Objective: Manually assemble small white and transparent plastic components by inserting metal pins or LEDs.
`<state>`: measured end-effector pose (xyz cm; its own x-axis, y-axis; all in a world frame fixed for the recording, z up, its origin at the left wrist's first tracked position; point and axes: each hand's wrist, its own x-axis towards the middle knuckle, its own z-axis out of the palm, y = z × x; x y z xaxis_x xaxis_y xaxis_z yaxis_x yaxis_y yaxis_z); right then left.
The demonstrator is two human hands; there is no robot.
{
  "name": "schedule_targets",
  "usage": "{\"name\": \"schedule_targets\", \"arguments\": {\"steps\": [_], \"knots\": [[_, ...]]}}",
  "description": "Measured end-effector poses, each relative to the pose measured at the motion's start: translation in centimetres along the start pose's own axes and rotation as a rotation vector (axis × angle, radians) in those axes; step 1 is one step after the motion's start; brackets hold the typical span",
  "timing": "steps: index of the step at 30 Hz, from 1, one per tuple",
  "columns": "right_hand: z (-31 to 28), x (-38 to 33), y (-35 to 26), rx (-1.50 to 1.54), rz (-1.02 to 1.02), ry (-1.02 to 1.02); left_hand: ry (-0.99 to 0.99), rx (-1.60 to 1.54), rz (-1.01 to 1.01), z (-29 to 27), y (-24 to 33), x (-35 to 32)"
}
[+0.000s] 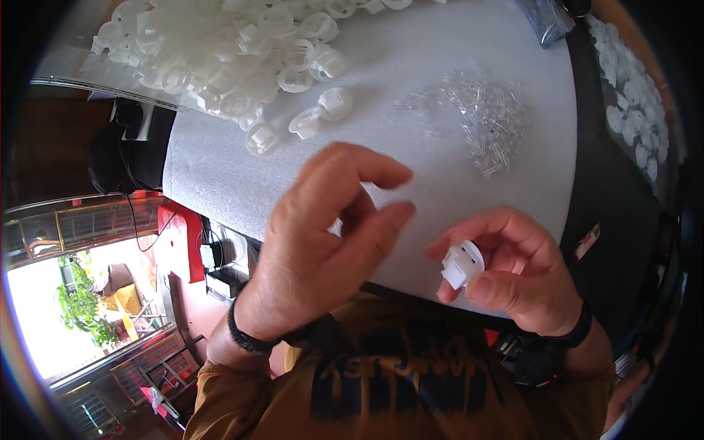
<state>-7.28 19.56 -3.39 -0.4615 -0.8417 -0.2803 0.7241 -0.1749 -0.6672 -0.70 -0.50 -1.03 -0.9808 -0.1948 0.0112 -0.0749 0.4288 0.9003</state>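
Note:
In my right hand (521, 268) is a small white plastic housing (462, 265) with a round flange and slots, pinched between thumb and fingers near the table's front edge. My left hand (330, 213) hovers over the table to its left. Its thumb and index finger are apart, and nothing shows between them. Beyond my hands lies a loose pile of small clear LEDs (488, 121) with thin metal legs. Three similar white housings, among them one round piece (262, 138), lie just beyond my left hand at the edge of a large heap (213, 55) of them.
A grey-white foam sheet (220, 172) covers the table. A clear plastic bag (546, 22) lies at the far right corner. More white round pieces (634, 103) are spread beyond a dark strip at right. A red stool (181, 242) and black boxes stand left of the table.

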Motion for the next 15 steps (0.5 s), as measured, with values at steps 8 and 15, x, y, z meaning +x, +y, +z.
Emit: {"name": "schedule_targets", "arguments": {"steps": [8, 15], "knots": [[0.0, 0.0, -0.2, 0.057, 0.046, 0.009, 0.067, 0.773, 0.273, -0.7, 0.4, 5.2], [-0.4, -0.2, -0.5, 0.113, 0.095, -0.088, -0.051, 0.925, 0.269, 0.3, -0.2, 6.7]]}}
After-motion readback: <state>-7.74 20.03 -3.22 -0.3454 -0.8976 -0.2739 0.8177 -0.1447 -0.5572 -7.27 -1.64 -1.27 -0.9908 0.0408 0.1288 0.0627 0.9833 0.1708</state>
